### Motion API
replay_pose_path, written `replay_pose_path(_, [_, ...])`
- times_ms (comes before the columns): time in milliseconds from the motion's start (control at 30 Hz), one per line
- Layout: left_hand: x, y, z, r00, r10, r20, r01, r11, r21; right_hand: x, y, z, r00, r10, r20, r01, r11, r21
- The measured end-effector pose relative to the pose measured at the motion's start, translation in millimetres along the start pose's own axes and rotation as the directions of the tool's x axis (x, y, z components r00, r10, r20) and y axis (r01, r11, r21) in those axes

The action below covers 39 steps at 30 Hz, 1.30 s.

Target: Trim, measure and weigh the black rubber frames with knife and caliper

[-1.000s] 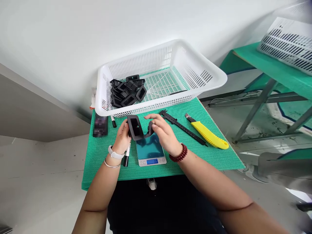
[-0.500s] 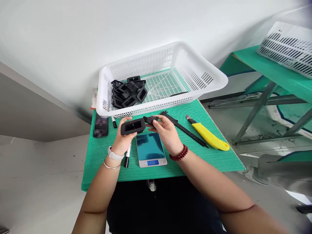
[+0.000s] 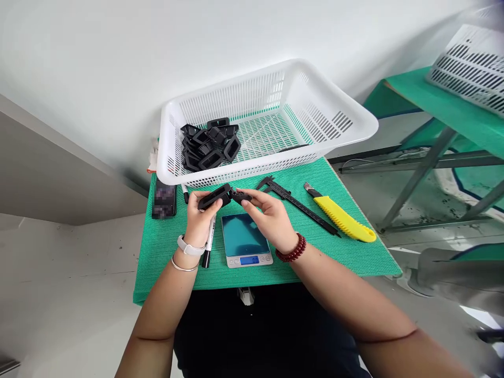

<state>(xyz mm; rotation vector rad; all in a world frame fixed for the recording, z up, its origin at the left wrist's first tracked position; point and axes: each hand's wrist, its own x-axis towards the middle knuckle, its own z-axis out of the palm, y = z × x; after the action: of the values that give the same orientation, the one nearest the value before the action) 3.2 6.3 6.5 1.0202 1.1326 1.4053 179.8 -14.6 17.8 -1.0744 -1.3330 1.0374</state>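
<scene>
Over table [image 3: 169, 268], just past far edge of scale [image 3: 246, 236] in view: blk hollow part [image 3: 214, 197] betw. both hands, long axis approx. L–R, R end angled away from wearer. L hand [image 3: 200, 218] closed round its L end; R hand [image 3: 271, 214] pinches smaller blk pc [image 3: 240, 197] at R end. Joined or only touching: can't tell. Beyond hands, white basket [image 3: 252, 167]: pile of blk parts [image 3: 210, 149], L half.

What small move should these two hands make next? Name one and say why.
Probably hold the black frame steady with the left hand while the right hand gently works the smaller black piece at its end. Each hand grips one, and the two meet at that end; whether they are joined, I cannot tell.
</scene>
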Motion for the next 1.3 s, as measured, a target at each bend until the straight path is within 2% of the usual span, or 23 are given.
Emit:
replay_pose_path(100, [0,1,1.6,0.999,-0.046,0.014,0.047,0.999,-0.017,1,-1,-2,0.996,-0.001,-0.084,0.002,1.000,0.012])
replay_pose_path(167, [-1,-1,2.2,0.997,-0.063,0.038,0.063,0.998,0.002,0,-1,-2,0.989,-0.029,-0.144,0.022,0.999,-0.047])
replay_pose_path(333, [-1,-4,1.1,0.980,-0.100,0.171,0.084,0.991,0.102,-3,-2,1,0.980,-0.153,-0.124,0.124,0.968,-0.217])
replay_pose_path(533, [-5,0,0.7,0.972,-0.025,0.235,-0.025,0.978,0.207,-3,-1,2,0.961,-0.268,-0.073,0.240,0.934,-0.265])
replay_pose_path(667, [-8,0,1.9,0.948,0.057,0.314,-0.148,0.950,0.274,-1,2,3,0.908,-0.418,-0.015,0.394,0.868,-0.303])
replay_pose_path(767, [-9,-3,1.5,0.929,0.132,0.346,-0.249,0.914,0.320,-1,6,4,0.891,-0.453,-0.031,0.408,0.828,-0.384])
replay_pose_path(833, [-8,-5,0.8,0.923,0.162,0.349,-0.285,0.898,0.337,-3,8,7,0.886,-0.463,-0.008,0.422,0.815,-0.398])
replay_pose_path(1033, [-7,-9,0.5,0.933,0.164,0.321,-0.283,0.884,0.372,-6,10,12,0.826,-0.521,0.217,0.564,0.745,-0.356])
replay_pose_path(1167, [-7,-5,1.3,0.947,0.164,0.275,-0.260,0.894,0.364,-8,9,14,0.784,-0.505,0.361,0.612,0.723,-0.321])
replay_pose_path(1233, [-7,-4,0.8,0.960,0.151,0.234,-0.230,0.905,0.359,-9,8,14,0.794,-0.499,0.348,0.599,0.738,-0.309])
replay_pose_path(1300, [-7,-3,-0.1,0.970,0.130,0.208,-0.197,0.916,0.348,-9,5,12,0.823,-0.515,0.241,0.568,0.764,-0.308])
